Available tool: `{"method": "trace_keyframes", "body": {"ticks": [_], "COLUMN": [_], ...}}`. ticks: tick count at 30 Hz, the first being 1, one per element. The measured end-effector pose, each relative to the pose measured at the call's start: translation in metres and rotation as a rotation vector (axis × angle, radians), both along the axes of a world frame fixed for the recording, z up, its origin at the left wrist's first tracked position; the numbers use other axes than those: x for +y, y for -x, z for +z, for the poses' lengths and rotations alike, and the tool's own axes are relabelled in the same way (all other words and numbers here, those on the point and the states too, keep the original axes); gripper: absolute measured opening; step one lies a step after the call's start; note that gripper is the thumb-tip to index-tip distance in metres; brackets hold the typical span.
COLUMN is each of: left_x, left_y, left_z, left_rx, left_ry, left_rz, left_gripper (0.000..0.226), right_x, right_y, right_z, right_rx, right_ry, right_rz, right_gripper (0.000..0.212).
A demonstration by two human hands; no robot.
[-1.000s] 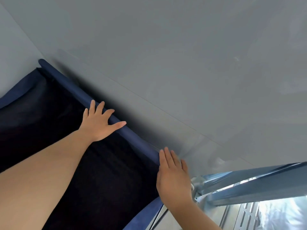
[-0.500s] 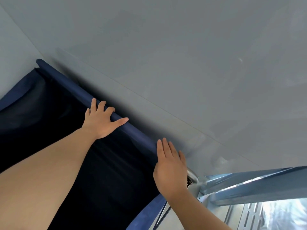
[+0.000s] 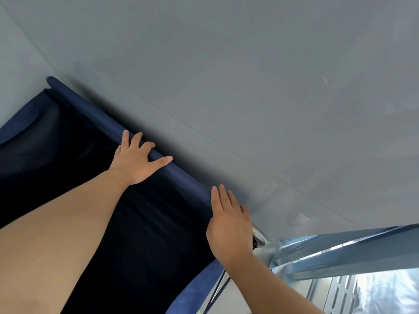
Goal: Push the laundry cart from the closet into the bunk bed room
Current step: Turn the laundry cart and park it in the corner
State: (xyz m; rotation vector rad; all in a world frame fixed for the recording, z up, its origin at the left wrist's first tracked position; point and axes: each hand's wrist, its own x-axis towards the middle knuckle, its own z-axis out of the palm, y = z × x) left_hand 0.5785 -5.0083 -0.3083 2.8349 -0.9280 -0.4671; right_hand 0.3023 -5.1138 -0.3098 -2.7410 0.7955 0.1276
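Note:
The laundry cart has a navy fabric bag with a dark inside and a navy padded far rail running diagonally close along a grey wall. My left hand rests on the middle of that rail, fingers curled over its far side and thumb stretched along it. My right hand lies flat on the rail's right end, fingers straight and together. A shiny metal corner of the cart frame shows just right of it. The cart's near side and wheels are out of view.
A plain grey wall fills the upper view, right behind the rail. At bottom right are slanted blue-grey metal bars and a perforated metal upright. The bag's blue side edge hangs below my right wrist.
My right hand has slid a little up and left along the rail's end, uncovering the metal corner. My left hand has stayed on the rail, its fingers curling a bit more.

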Motion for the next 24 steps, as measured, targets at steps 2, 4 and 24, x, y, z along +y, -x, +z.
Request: {"method": "trace_keyframes", "body": {"ticks": [2, 4, 24], "left_x": [0.001, 0.002, 0.265], "left_y": [-0.002, -0.002, 0.326], "left_z": [0.000, 0.001, 0.032], "left_rx": [-0.002, -0.010, -0.131], "left_ry": [-0.030, -0.075, -0.166], "left_rz": [-0.008, -0.012, 0.752], "left_gripper": [0.111, 0.111, 0.098], "right_x": [0.001, 0.000, -0.055], "right_y": [-0.001, -0.001, 0.005], "right_z": [-0.001, -0.004, 0.004], "right_rx": [-0.002, 0.014, 0.089], "right_ry": [0.002, -0.001, 0.213], "right_rz": [-0.001, 0.018, 0.715], "right_gripper": [0.074, 0.074, 0.072]}}
